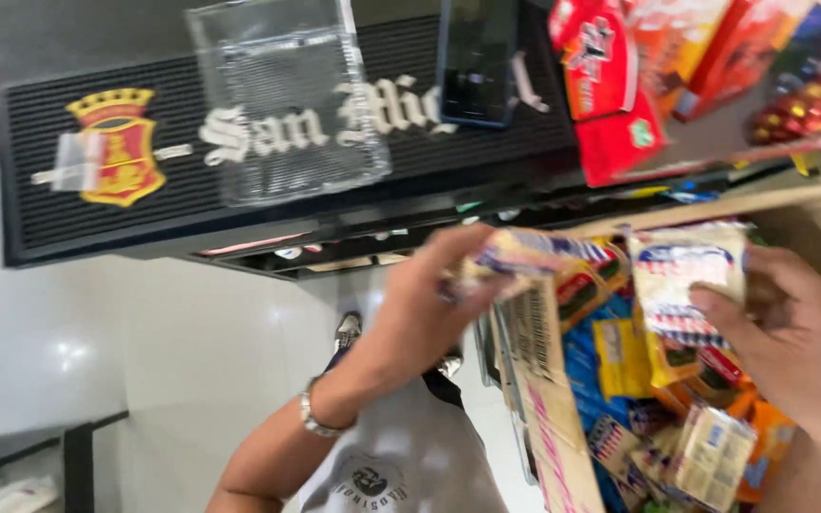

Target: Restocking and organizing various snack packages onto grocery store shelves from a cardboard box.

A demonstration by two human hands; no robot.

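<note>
My left hand (429,304) grips a small pale snack packet (515,258) over the near edge of a cardboard box (548,418). It wears a metal bracelet at the wrist. My right hand (795,332) holds up another pale packet with red and blue print (681,275) above the box. Several blue, yellow and orange snack packets (620,361) fill the box. The view is blurred by motion.
A black ribbed rubber mat (97,76) with a crest covers a counter at top. On it lie a clear plastic sheet (282,100) and a dark phone (475,62). Red and orange snack packs (610,85) pile at top right. White tiled floor (97,351) lies below.
</note>
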